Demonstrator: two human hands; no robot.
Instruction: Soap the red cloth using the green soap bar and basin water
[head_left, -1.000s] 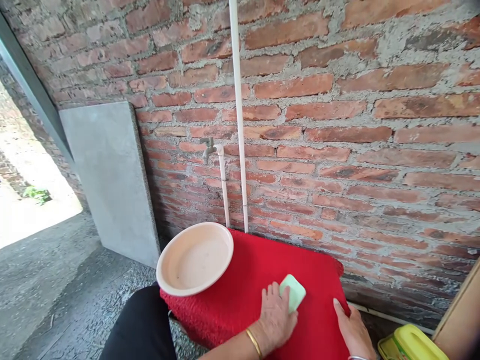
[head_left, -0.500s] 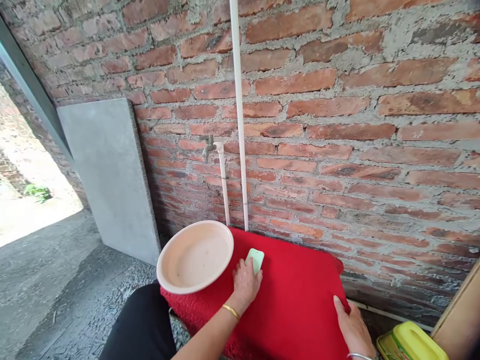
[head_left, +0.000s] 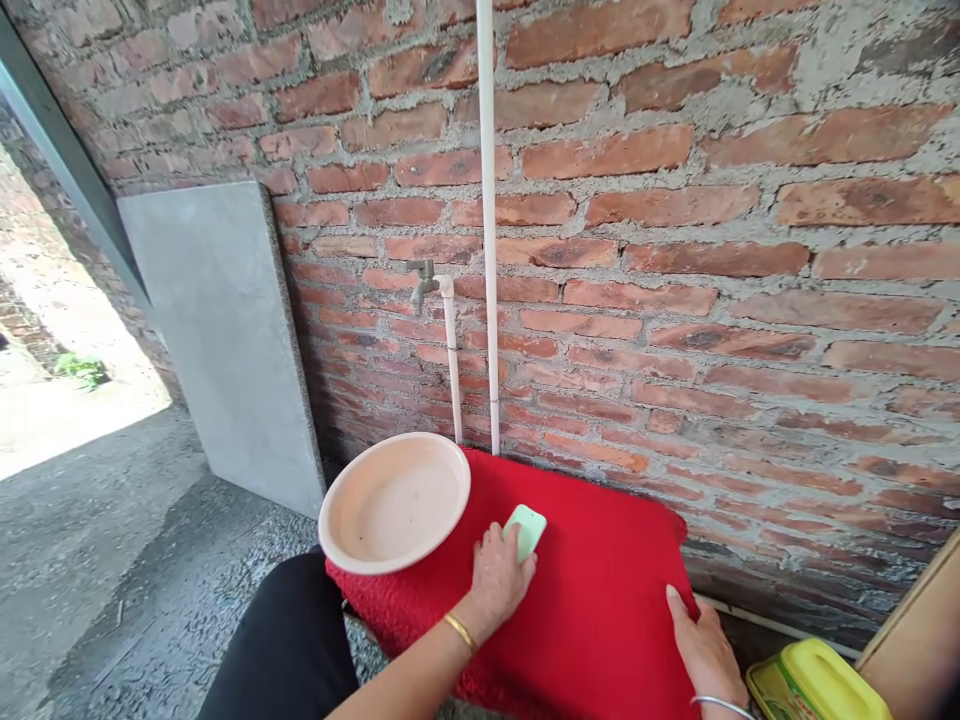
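Observation:
A pale green scrub brush point(head_left: 527, 531), flat-backed with rounded corners and a small hole at its far end, lies against a red cloth point(head_left: 600, 560). Any bristles are hidden. My left hand point(head_left: 501, 578), a gold bangle at its wrist, is closed over the brush's near part. At the cloth's right edge is my right hand point(head_left: 701, 640), thumb on top and fingers tucked over the side, gripping it. Left of the brush, a peach plastic basin point(head_left: 397, 503) rests on the cloth's far left corner, with a few dark specks inside.
A tap point(head_left: 424, 286) on a white pipe stands behind the basin, beside a taller white pipe point(head_left: 489, 230) along the brick wall point(head_left: 675, 200). A grey slab point(head_left: 217, 340) leans at left. A yellow container point(head_left: 821, 680) sits at lower right, near a wooden board point(head_left: 919, 625).
My left hand and the brush have slid a little rightward and toward me over the cloth. My right hand stays at the cloth's edge. The view has shifted slightly.

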